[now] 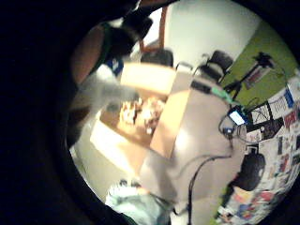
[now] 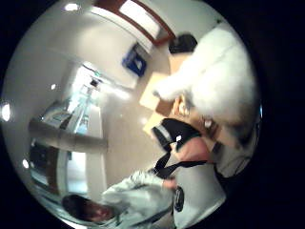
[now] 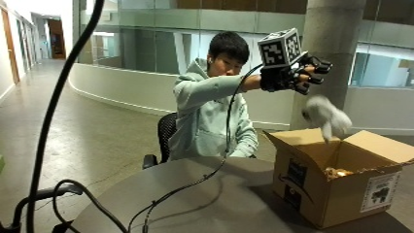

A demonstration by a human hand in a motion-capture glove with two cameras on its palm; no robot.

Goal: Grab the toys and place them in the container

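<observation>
- While a person [image 3: 210,114] in a pale hooded top sits at the far edge of the round table [image 3: 194,204], the gloved right hand [image 3: 299,72] is raised above the open cardboard box [image 3: 336,187], well clear of it.
- Right hand: fingers spread and relaxed, gripping nothing; palm facing down toward the box.
- White plush toy [image 3: 326,116]: in mid-air, blurred, just below the hand and apart from it, directly over the box opening, between the raised flaps.
- Cardboard box: stands on the table at its right side, flaps open; light-coloured toys [image 3: 336,172] lie inside on its floor, their kinds not discernible.
- Little-finger-side palm view: the box [image 1: 154,117] seen from above with the toys [image 1: 140,112] in it and the white toy [image 1: 101,89] blurred over its edge.
- Thumb-side palm view: the white toy [image 2: 214,81] fills much of the field, above the box [image 2: 157,102].
</observation>
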